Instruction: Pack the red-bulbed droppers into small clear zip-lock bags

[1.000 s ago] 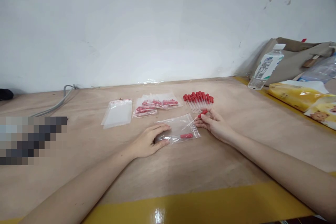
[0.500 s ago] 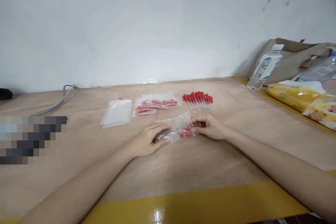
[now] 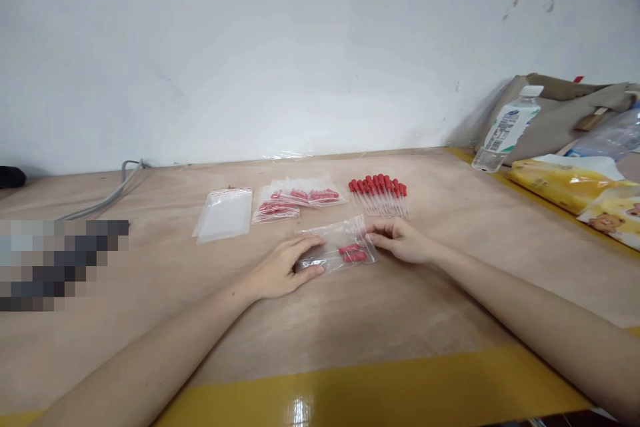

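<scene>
Clear plastic bag holding red-capped droppers lies on the wooden table between our hands. Our left hand rests open and flat on its left end. Our right hand curls against its right edge, and we cannot tell whether it pinches. Just beyond lie loose droppers, filled bags and empty bags.

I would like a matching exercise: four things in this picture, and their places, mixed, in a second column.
1. empty bags
2. loose droppers
3. water bottle
4. bag with two droppers

a. between the left hand and the right hand
b. far right, by the brown bag
c. left of the filled bags
d. in a row beyond the right hand

Pairs: 1-c, 2-d, 3-b, 4-a
</scene>
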`<state>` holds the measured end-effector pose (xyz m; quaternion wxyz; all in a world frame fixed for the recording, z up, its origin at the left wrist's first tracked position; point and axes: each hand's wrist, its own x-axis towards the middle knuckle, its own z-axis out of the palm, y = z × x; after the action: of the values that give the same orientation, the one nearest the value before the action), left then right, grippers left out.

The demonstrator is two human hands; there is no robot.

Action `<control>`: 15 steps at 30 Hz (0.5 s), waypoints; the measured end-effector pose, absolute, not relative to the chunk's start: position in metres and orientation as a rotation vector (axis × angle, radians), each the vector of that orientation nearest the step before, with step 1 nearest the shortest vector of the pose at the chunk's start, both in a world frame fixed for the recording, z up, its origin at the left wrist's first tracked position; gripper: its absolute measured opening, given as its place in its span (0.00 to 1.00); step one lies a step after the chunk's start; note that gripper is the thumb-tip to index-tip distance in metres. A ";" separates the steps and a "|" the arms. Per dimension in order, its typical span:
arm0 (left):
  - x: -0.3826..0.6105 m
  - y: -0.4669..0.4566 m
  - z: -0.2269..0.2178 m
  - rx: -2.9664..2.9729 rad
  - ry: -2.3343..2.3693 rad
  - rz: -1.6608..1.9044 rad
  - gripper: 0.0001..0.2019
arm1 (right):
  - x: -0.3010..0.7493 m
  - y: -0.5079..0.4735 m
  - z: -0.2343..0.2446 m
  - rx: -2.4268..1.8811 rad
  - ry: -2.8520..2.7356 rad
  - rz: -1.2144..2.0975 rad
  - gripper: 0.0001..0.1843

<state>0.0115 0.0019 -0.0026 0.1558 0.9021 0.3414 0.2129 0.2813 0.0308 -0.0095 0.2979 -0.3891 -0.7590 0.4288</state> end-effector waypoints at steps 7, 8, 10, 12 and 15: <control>0.012 0.000 0.000 2.502 0.974 0.632 0.09 | 0.288 0.067 0.000 -1.493 -1.885 0.399 0.07; 0.013 -0.001 0.001 2.496 0.975 0.630 0.09 | 0.285 0.074 0.002 -1.554 -1.893 0.288 0.06; 0.013 -0.001 0.001 2.487 0.973 0.622 0.09 | 0.275 0.086 0.008 -1.677 -1.895 0.144 0.06; 0.012 -0.001 0.001 2.482 0.970 0.619 0.09 | 0.263 0.098 0.012 -1.825 -1.870 0.081 0.07; 0.012 -0.001 0.001 2.481 0.978 0.614 0.09 | 0.247 0.115 0.013 -2.000 -1.827 0.075 0.10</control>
<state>0.0116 -0.0011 0.0013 0.2010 0.8881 0.3501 0.2198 0.2470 0.1147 0.0131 0.2144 -0.7209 -0.6585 0.0272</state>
